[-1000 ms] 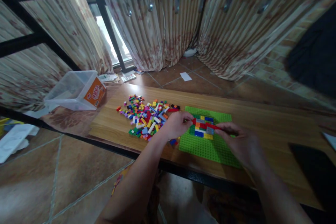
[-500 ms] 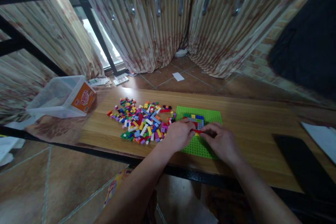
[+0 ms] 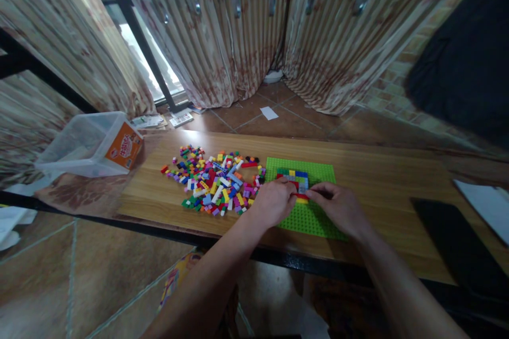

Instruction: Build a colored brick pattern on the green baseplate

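Note:
A green studded baseplate (image 3: pixel 326 170) lies on the wooden table under both hands. On it stands a low build of coloured bricks (image 3: pixel 292 173), with blue, yellow, green, grey and red parts showing. A long red brick (image 3: pixel 303 196) lies along the build's near side, above a yellow one. My left hand (image 3: pixel 274 203) is closed at the red brick's left end and hides part of the build. At the right end, the thumb and forefinger of my right hand (image 3: pixel 337 206) pinch the same brick.
A heap of loose bricks (image 3: pixel 217 180) spreads left of the baseplate. Beyond it, a clear plastic box (image 3: pixel 75 143) with an orange label stands at the table's left end. A flat black object (image 3: pixel 453 243) and white paper (image 3: pixel 485 206) lie at the right.
The red brick has come down from above the baseplate onto the near side of the build. Both hands stay at its ends; the view has shifted slightly.

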`<action>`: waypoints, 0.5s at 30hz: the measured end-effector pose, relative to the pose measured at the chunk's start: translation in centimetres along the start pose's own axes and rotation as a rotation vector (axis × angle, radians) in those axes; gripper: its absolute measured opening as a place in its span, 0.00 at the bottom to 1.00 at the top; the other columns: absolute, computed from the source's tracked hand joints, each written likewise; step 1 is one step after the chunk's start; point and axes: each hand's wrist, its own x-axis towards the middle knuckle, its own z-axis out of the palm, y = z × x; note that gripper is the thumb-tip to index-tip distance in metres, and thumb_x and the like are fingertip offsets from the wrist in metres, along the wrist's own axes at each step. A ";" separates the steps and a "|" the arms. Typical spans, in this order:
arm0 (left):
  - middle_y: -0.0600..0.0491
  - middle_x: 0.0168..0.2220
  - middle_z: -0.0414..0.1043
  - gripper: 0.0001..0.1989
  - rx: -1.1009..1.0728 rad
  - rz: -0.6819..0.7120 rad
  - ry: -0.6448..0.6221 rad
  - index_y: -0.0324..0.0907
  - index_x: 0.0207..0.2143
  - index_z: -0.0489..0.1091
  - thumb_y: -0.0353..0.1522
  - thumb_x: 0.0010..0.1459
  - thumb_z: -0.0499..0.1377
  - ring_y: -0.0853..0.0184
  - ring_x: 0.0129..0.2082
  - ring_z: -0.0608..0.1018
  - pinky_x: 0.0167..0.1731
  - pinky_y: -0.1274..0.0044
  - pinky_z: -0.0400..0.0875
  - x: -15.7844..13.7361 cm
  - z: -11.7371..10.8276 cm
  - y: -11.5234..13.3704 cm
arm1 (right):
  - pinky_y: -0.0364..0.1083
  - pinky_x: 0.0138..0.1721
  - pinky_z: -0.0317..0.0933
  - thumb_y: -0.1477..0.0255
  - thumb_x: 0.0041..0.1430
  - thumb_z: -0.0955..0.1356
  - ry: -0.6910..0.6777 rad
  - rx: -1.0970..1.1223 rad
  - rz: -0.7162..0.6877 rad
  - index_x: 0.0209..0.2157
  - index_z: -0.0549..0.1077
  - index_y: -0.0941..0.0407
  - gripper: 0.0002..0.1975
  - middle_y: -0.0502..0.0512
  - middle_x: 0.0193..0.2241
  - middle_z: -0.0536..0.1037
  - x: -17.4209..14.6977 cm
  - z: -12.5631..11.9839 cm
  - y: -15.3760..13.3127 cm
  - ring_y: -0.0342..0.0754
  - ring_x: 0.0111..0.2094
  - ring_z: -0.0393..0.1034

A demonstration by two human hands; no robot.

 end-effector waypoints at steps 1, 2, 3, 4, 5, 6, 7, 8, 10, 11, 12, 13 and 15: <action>0.49 0.34 0.74 0.10 -0.007 -0.002 0.000 0.40 0.32 0.74 0.31 0.60 0.53 0.66 0.34 0.76 0.35 0.76 0.70 0.0 0.0 0.0 | 0.47 0.30 0.63 0.56 0.50 0.69 -0.002 -0.010 -0.009 0.29 0.77 0.54 0.15 0.53 0.26 0.80 0.0 0.1 0.0 0.49 0.27 0.72; 0.50 0.34 0.74 0.10 -0.014 -0.003 0.000 0.40 0.31 0.74 0.31 0.60 0.53 0.66 0.34 0.76 0.35 0.77 0.70 0.1 0.0 0.0 | 0.47 0.29 0.62 0.56 0.50 0.69 0.000 -0.018 -0.015 0.28 0.77 0.55 0.15 0.53 0.26 0.79 0.0 0.1 -0.1 0.49 0.26 0.72; 0.50 0.34 0.74 0.10 -0.020 -0.004 0.001 0.40 0.31 0.74 0.30 0.60 0.53 0.66 0.33 0.76 0.34 0.77 0.70 0.1 0.0 0.0 | 0.47 0.29 0.62 0.56 0.50 0.69 0.000 -0.025 -0.014 0.28 0.77 0.55 0.16 0.53 0.25 0.79 0.0 0.1 -0.1 0.49 0.26 0.72; 0.50 0.33 0.74 0.10 -0.026 -0.004 0.004 0.40 0.31 0.74 0.30 0.60 0.53 0.66 0.33 0.76 0.34 0.77 0.69 0.1 0.0 0.0 | 0.47 0.28 0.61 0.56 0.50 0.69 -0.003 -0.031 -0.007 0.28 0.77 0.55 0.16 0.53 0.25 0.79 0.0 0.2 -0.1 0.48 0.26 0.71; 0.50 0.32 0.74 0.10 -0.032 -0.005 0.007 0.40 0.30 0.74 0.30 0.59 0.53 0.67 0.32 0.75 0.34 0.77 0.69 0.1 0.0 0.0 | 0.47 0.29 0.61 0.56 0.50 0.69 -0.005 -0.035 0.003 0.28 0.77 0.55 0.16 0.52 0.24 0.79 0.1 0.2 -0.1 0.48 0.26 0.71; 0.50 0.32 0.74 0.10 -0.036 -0.004 0.009 0.40 0.30 0.74 0.30 0.59 0.53 0.67 0.32 0.75 0.34 0.77 0.69 0.1 0.1 -0.1 | 0.47 0.29 0.61 0.56 0.50 0.69 -0.004 -0.038 0.015 0.28 0.77 0.55 0.16 0.52 0.24 0.79 0.1 0.3 -0.1 0.49 0.26 0.71; 0.50 0.31 0.74 0.10 -0.040 -0.006 0.010 0.40 0.29 0.74 0.29 0.59 0.53 0.67 0.31 0.75 0.33 0.77 0.69 0.1 0.1 -0.1 | 0.47 0.29 0.60 0.56 0.49 0.69 -0.002 -0.042 0.026 0.27 0.77 0.55 0.16 0.52 0.24 0.79 0.1 0.3 -0.1 0.49 0.26 0.71; 0.50 0.31 0.73 0.10 -0.044 -0.008 0.012 0.40 0.28 0.73 0.29 0.59 0.53 0.67 0.31 0.75 0.33 0.77 0.68 0.1 0.1 -0.2 | 0.47 0.29 0.60 0.56 0.49 0.69 0.003 -0.046 0.034 0.27 0.77 0.55 0.16 0.52 0.24 0.78 0.1 0.4 -0.2 0.49 0.26 0.71; 0.50 0.29 0.73 0.10 -0.052 -0.015 0.012 0.40 0.27 0.73 0.29 0.58 0.54 0.66 0.30 0.75 0.33 0.77 0.68 0.1 0.1 -0.3 | 0.47 0.30 0.60 0.56 0.49 0.70 0.013 -0.057 0.043 0.26 0.76 0.55 0.15 0.52 0.24 0.78 0.2 0.5 -0.3 0.49 0.26 0.70; 0.51 0.29 0.73 0.10 -0.057 -0.020 0.009 0.40 0.26 0.73 0.29 0.58 0.55 0.67 0.30 0.75 0.32 0.77 0.67 0.1 0.0 -0.3 | 0.47 0.29 0.59 0.56 0.48 0.70 0.014 -0.063 0.044 0.26 0.76 0.55 0.15 0.52 0.23 0.78 0.2 0.5 -0.3 0.48 0.25 0.70; 0.51 0.28 0.73 0.10 -0.063 -0.026 0.005 0.40 0.25 0.73 0.29 0.57 0.55 0.67 0.29 0.74 0.31 0.77 0.67 0.2 0.0 -0.3 | 0.47 0.29 0.59 0.57 0.48 0.70 0.011 -0.066 0.044 0.26 0.76 0.55 0.15 0.52 0.23 0.78 0.2 0.5 -0.4 0.48 0.25 0.70; 0.51 0.27 0.73 0.10 -0.070 -0.032 -0.002 0.40 0.25 0.73 0.29 0.57 0.55 0.68 0.28 0.74 0.31 0.77 0.66 0.2 -0.1 -0.3 | 0.47 0.29 0.59 0.57 0.48 0.70 0.006 -0.068 0.044 0.25 0.76 0.55 0.15 0.52 0.23 0.78 0.3 0.5 -0.4 0.48 0.25 0.70; 0.52 0.26 0.73 0.10 -0.087 -0.051 -0.016 0.40 0.24 0.73 0.29 0.57 0.56 0.68 0.27 0.73 0.30 0.78 0.65 0.3 -0.2 -0.3 | 0.46 0.29 0.58 0.57 0.48 0.70 -0.006 -0.073 0.042 0.25 0.76 0.55 0.15 0.53 0.23 0.78 0.3 0.5 -0.5 0.48 0.25 0.70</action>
